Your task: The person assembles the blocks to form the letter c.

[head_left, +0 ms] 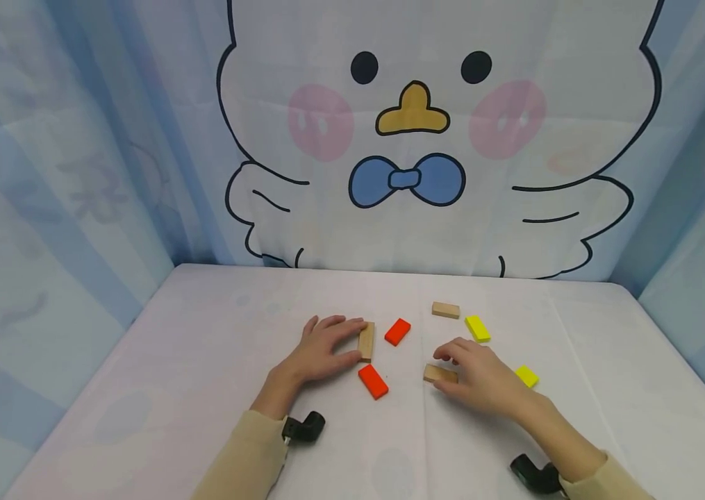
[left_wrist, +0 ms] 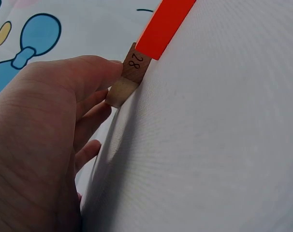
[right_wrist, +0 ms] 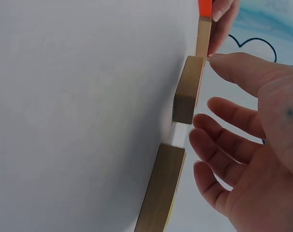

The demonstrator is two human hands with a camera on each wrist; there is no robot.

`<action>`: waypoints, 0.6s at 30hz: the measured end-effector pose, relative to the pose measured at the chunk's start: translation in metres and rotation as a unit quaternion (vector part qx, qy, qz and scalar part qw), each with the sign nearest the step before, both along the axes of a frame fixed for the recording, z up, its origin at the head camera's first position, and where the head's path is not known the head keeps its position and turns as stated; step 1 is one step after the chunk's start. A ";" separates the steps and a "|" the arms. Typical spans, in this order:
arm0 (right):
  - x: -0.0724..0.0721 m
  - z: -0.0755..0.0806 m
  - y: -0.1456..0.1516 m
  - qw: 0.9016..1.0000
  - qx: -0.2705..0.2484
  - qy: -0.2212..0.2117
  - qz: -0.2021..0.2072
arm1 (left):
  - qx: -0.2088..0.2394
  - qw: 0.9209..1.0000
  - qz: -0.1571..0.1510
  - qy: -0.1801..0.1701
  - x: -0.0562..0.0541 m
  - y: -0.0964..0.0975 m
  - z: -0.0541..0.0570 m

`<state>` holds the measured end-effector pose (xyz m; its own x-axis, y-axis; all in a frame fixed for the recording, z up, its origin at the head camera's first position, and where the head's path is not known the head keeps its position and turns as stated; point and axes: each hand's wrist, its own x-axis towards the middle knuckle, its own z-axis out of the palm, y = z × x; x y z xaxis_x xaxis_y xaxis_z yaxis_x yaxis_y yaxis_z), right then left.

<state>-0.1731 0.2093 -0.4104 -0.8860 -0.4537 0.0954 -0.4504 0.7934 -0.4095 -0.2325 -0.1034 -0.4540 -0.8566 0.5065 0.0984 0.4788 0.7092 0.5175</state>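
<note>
My left hand holds a plain wooden block between its thumb and fingers; a printed 28 shows on the block in the left wrist view. Two red blocks lie near it, one nearer me and one farther off to the right. The right hand hovers round another wooden block, thumb on the near side, relaxed fingers spread beyond it. In the right wrist view, that block sits between thumb and fingers, with light showing beside the fingertips.
Beyond the right hand lie a wooden block and a yellow block. Another yellow block is partly covered by the right wrist. A large wooden block shows low in the right wrist view. A patterned curtain stands behind the white table.
</note>
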 end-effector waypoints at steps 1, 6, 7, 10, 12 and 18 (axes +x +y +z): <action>0.000 0.000 0.002 1.000 0.004 0.000 0.000 | 0.000 1.000 0.001 0.000 0.000 0.000 0.000; 0.001 0.001 0.007 1.000 0.015 0.007 0.011 | 0.000 1.000 0.001 0.000 0.000 0.002 0.001; 0.001 0.001 0.007 1.000 0.015 0.006 0.013 | 0.000 1.000 0.001 0.000 0.000 0.002 0.001; 0.001 0.002 0.007 1.000 0.018 0.000 0.016 | -0.002 1.000 0.000 -0.001 -0.001 0.002 0.002; 0.000 0.002 0.007 1.000 0.019 -0.006 0.016 | 0.000 1.000 -0.001 0.000 0.000 0.001 0.002; -0.001 0.001 0.007 0.999 0.025 -0.011 0.018 | 0.002 1.000 -0.002 -0.001 0.000 0.000 0.000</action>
<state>-0.1746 0.2160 -0.4095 -0.8710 -0.4885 0.0523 -0.4697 0.7969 -0.3799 -0.2328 -0.1031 -0.4536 -0.8542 0.5103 0.0998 0.4816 0.7043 0.5215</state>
